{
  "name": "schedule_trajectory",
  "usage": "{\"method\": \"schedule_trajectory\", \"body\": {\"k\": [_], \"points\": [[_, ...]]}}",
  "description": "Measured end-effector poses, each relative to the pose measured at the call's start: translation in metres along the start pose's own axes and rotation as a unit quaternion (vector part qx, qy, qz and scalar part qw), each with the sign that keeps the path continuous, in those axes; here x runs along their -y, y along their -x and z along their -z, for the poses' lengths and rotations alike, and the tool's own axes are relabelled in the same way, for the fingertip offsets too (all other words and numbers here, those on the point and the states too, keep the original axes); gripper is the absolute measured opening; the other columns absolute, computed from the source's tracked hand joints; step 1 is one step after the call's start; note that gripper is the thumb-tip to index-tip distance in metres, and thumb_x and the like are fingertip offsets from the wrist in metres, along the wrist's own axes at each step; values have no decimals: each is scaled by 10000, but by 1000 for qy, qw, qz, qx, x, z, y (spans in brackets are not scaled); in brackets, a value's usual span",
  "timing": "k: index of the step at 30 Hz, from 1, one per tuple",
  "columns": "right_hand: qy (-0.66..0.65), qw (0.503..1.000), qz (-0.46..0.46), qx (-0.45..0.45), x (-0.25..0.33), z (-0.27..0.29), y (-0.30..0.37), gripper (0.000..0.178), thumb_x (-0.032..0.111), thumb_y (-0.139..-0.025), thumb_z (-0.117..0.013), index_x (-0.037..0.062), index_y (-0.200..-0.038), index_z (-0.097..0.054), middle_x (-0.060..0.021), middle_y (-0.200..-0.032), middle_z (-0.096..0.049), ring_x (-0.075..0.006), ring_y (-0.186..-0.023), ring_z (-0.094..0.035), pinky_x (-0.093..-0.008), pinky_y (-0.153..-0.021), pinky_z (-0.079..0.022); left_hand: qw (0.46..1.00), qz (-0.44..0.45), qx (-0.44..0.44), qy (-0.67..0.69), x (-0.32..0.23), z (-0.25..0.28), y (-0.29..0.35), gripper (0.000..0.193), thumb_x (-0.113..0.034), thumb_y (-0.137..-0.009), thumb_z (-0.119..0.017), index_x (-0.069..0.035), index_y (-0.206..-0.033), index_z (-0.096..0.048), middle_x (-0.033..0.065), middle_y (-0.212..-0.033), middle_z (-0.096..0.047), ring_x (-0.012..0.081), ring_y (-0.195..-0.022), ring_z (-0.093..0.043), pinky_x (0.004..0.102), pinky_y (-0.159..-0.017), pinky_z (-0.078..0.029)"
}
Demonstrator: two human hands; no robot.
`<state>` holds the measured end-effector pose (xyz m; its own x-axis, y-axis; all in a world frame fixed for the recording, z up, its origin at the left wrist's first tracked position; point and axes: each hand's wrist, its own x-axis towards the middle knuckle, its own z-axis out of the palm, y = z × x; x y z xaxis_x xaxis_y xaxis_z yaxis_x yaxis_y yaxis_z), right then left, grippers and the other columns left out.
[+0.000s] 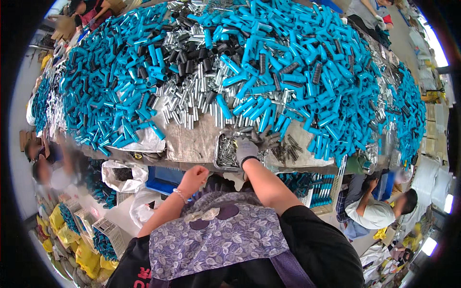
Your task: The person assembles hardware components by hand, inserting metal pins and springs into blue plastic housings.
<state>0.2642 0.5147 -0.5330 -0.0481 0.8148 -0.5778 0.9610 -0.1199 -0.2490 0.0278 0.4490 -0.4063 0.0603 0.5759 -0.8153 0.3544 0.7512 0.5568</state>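
My left hand [194,177], bare and with a beaded bracelet at the wrist, hovers at the table's near edge. Its fingers are curled in, and whatever they may hold is hidden. Over on the right, my right hand [246,150] wears a grey glove and reaches into a shallow metal tray [227,168] of small shiny metal pins [227,150]. The fingertips are hard to make out there. A loose dark grey glove [265,139] lies just beyond that hand. Beside it, thin dark metal pieces [288,150] lie in a small pile.
A wide heap of blue plastic handles [331,91], silver tubes [192,103] and black sleeves [189,65] covers the table. Below the edge are a white sack [126,176], a blue bin [161,178] and crates [113,230]. Other people [377,211] sit at both sides.
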Motion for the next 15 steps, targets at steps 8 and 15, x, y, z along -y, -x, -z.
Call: {"method": "schedule_trajectory", "body": {"k": [8, 15], "points": [[-303, 907, 100, -275, -55, 76, 63, 306, 52, -874, -619, 60, -1176, -662, -189, -1252, -605, -357, -1144, -593, -411, -991, -461, 994, -96, 54, 18, -55, -20, -9, 228, -205, -953, -632, 7, -1036, -651, 24, -805, -643, 94, -718, -593, 271, -679, -510], [-450, 848, 150, -237, -28, 175, 138, 240, 40, -891, -541, -5, -1092, -664, -143, -1015, -656, -252, -964, -641, -335, -869, -486, 933, -327, 135, 65, -164, -101, -3, 366, -166, -886, -738, -7, -1172, -575, 74, -1000, -656, 142, -893, -622, 300, -813, -519]]}}
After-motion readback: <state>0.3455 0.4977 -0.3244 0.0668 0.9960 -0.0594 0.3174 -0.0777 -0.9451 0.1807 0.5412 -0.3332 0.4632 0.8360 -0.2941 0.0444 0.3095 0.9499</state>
